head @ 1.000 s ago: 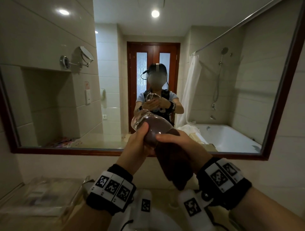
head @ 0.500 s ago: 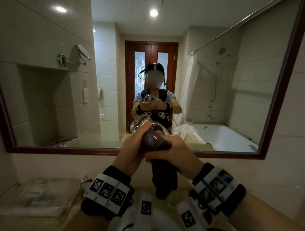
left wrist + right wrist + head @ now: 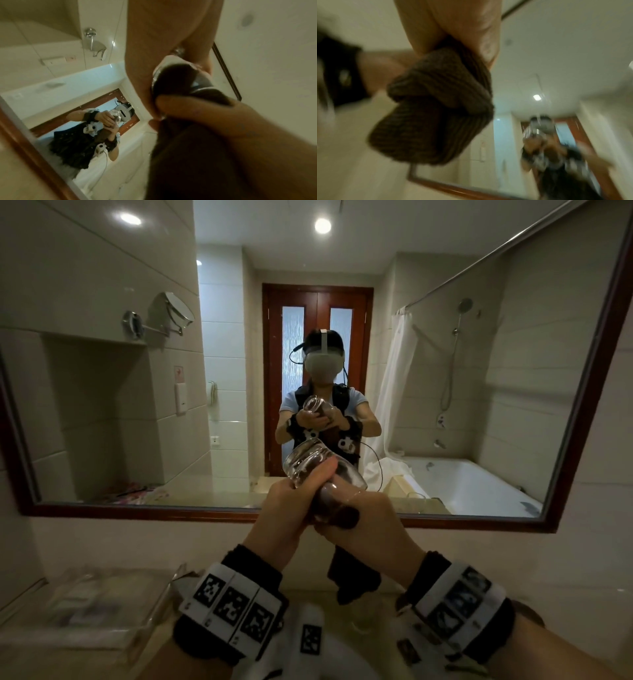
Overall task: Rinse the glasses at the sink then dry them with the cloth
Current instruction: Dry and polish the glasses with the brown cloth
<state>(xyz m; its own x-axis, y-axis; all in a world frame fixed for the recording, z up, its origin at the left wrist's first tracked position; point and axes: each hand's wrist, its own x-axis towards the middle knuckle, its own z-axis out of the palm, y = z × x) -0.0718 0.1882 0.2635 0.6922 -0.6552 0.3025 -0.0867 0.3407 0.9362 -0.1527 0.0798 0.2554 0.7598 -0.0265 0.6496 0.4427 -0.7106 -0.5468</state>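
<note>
One glass (image 3: pixel 310 465) is up in front of the mirror (image 3: pixel 579 419), base tipped away, with more brown cloth (image 3: pixel 337 510) stuffed inside than a second ago. Left hand (image 3: pixel 291 510) wraps round its side, right hand (image 3: pixel 368 529) clutches the cloth at the mouth. Drying's underway; rinsing looks finished for this one.

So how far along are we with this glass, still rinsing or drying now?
Drying now. Rinsing looks done for this one: the glass is held up in front of the mirror, away from the sink. The left hand grips it while the right hand holds the brown cloth stuffed inside it, the tail hanging below. Whether other glasses remain cannot be seen.
</note>
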